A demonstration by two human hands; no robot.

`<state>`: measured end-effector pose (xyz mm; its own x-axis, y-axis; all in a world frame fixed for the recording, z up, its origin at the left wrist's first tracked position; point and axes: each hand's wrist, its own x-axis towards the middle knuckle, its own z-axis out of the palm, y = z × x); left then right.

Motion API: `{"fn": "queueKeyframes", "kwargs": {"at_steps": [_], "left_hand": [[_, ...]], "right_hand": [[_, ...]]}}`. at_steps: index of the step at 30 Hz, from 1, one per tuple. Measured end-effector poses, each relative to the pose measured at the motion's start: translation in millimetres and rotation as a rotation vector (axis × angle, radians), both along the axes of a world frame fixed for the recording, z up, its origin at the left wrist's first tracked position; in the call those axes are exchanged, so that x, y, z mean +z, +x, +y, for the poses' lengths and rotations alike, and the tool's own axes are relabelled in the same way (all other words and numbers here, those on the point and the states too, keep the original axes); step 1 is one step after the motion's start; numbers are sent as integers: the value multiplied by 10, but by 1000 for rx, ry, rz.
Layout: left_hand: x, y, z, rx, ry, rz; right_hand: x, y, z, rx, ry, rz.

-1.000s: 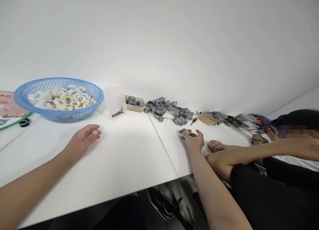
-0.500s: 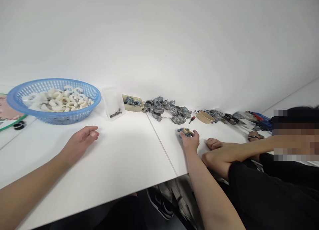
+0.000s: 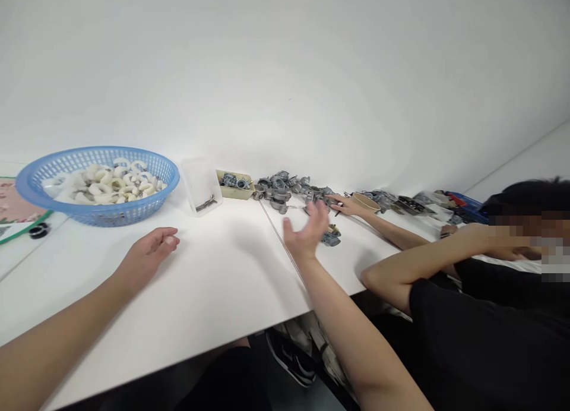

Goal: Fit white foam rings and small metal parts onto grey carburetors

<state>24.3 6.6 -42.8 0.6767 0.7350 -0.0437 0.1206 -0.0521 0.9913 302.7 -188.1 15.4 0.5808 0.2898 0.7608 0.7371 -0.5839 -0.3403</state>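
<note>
My left hand (image 3: 151,253) rests on its side on the white table (image 3: 209,304), its fingers loosely bent, thumb apart and nothing held. My right hand (image 3: 307,233) is raised above the table seam with fingers spread, and it too holds nothing. Just to its right lies a grey cast-metal part (image 3: 331,239) with a yellowish piece on top, partly hidden by my fingers. Beyond that hand are heaped several similar grey metal castings (image 3: 279,192).
A blue basket (image 3: 100,212) with white curved pieces stands left, beside a clear box (image 3: 196,188) holding thin metal pieces and a yellowish tray (image 3: 236,191) of castings. A co-worker's hand (image 3: 350,206) reaches to the heap, near a tan bowl (image 3: 365,202).
My right hand has let go of the grey metal part and moved left, opening. The co-worker's hand has reached forward to the heap, near the red-handled tool's earlier spot. My left hand stays put.
</note>
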Motion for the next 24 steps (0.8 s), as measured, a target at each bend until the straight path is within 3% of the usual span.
{"fn": "queueKeyframes", "kwargs": {"at_steps": [1,4,7,10,14,18,24], "left_hand": [[-8,-2,4,3,-2,-4],[-25,-5,18,17,-6,-37],[-20,-3,39,-11,29,-63],[7,1,68,1,-49,-103],[41,2,88,67,-175,-172],[46,0,61,19,-20,-51],[55,36,40,22,86,-47]], "right_hand": [[-19,-199,165,91,-42,-12],[-152,-857,649,591,-124,41],[-339,-1481,1039,768,-252,147],[-500,-1873,1297,908,-420,363],[-607,-1942,1457,923,-429,441],[-623,-1819,1470,932,-446,462],[-580,-1780,1445,940,-417,466]]}}
